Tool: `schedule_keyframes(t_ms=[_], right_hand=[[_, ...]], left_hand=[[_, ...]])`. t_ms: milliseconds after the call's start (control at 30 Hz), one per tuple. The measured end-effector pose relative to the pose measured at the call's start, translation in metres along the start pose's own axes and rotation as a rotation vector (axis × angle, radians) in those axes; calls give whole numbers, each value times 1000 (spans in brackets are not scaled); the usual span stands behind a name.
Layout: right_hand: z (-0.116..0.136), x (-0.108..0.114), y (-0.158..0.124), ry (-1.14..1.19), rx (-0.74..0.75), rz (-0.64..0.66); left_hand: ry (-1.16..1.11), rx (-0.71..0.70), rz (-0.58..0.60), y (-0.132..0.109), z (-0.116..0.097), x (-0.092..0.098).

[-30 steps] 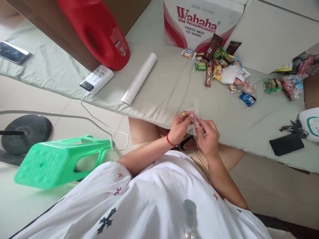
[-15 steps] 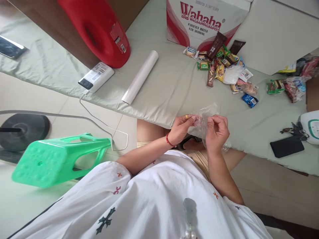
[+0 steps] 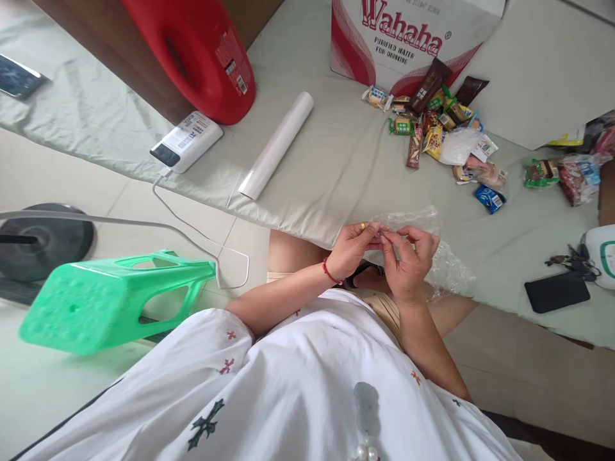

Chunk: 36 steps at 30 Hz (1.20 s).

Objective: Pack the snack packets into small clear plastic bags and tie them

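Observation:
My left hand [image 3: 354, 246] and my right hand [image 3: 408, 262] meet at the near edge of the cloth-covered table [image 3: 331, 160]. Both pinch the mouth of a clear plastic bag [image 3: 444, 266], fingertips close together. The bag trails out to the right of my right hand, crumpled and see-through. Whether anything is inside it cannot be made out. A gold ring sits on my left hand and a red cord on that wrist.
A pile of wrapped snacks [image 3: 439, 131] lies before a Wahaha carton [image 3: 408, 38]. A roll of clear film [image 3: 277, 144], a power bank [image 3: 186, 141] and a red jug [image 3: 202, 51] are at left. A black phone [image 3: 556, 292] lies right; a tipped green stool [image 3: 110, 301] on the floor.
The bag has spread out to the right and lower. My right hand moved out, then came back to my left hand's fingertips. The view shifted slightly.

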State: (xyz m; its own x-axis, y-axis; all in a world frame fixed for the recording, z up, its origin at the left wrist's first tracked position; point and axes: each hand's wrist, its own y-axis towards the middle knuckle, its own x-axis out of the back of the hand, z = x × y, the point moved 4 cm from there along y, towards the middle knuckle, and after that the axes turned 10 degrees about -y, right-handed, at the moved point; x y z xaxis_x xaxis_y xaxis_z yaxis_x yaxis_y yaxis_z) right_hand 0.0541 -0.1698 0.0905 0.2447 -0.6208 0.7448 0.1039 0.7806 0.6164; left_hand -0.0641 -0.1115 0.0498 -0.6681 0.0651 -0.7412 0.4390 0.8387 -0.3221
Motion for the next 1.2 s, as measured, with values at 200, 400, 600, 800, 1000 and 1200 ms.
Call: schedule_keyframes(t_ms=[200,400,600,800,1000,1200], right_hand=[[-9,-2,5,172,-144,6],[5,-5,-2,42,-31,7],[-10,-8,-7,295,-241,19],[-22,-15,-12,573,-625,-72],[-27,-15,-7,620,-855,-197],[-99,-6,6,612,-999,-63]], left_hand=[[-78,45,-27,-1,0,6],[-69,21,13,0,2,3],[-103,48,-39,-2,0,4],[-132,127,-257,7,2,4],[148,-125,-424,33,-3,14],[656,-474,-226,41,-54,37]])
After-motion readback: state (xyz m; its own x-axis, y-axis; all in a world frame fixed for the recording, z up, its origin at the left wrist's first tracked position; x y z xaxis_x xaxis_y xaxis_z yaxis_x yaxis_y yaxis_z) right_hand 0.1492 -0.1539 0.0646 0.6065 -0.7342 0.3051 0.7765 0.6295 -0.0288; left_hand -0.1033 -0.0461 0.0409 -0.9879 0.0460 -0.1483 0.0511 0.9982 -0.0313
